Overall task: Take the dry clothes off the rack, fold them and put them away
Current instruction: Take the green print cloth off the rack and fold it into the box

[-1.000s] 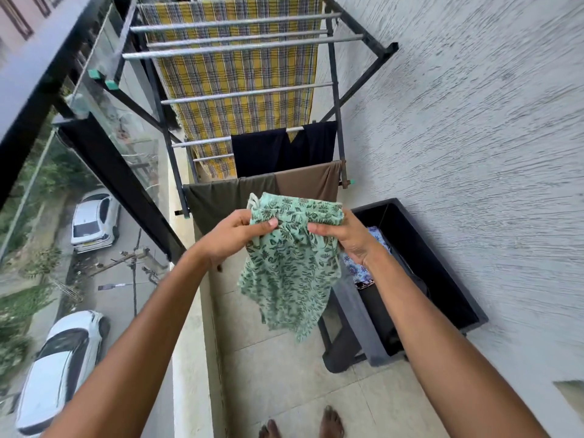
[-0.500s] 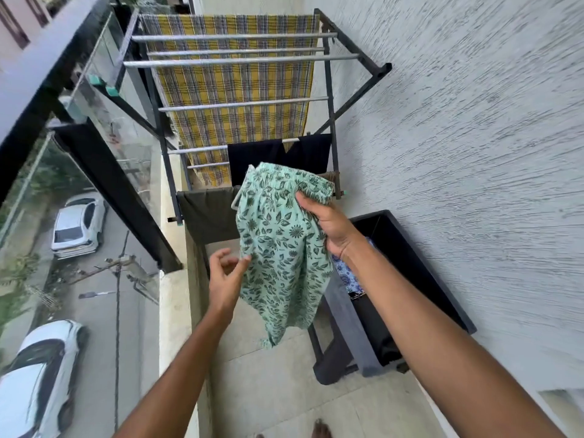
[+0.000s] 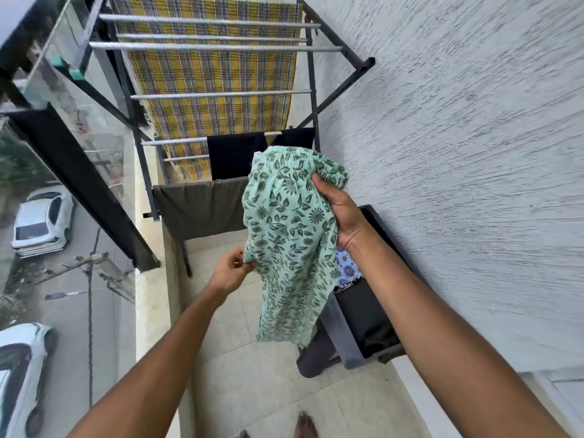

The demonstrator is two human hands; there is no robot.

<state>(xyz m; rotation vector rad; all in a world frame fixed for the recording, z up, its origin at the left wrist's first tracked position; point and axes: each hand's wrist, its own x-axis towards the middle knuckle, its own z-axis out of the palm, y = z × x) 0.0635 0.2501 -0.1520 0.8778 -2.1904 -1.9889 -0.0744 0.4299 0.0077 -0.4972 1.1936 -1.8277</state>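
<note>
Before the rack (image 3: 221, 94): green floral garment (image 3: 290, 248), hanging mid-air. Right hand (image 3: 343, 213) grips waistband; left hand (image 3: 232, 268) pinches side edge. Advice: align edges, fold evenly, then lower into bin (image 3: 392, 235) alongside.

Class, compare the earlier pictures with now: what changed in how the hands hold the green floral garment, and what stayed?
The left hand let go of the waistband, dropped, and now pinches the green floral garment lower on its left edge. The right hand keeps gripping the waistband. Clothes on the rack and the bin are unchanged.
</note>
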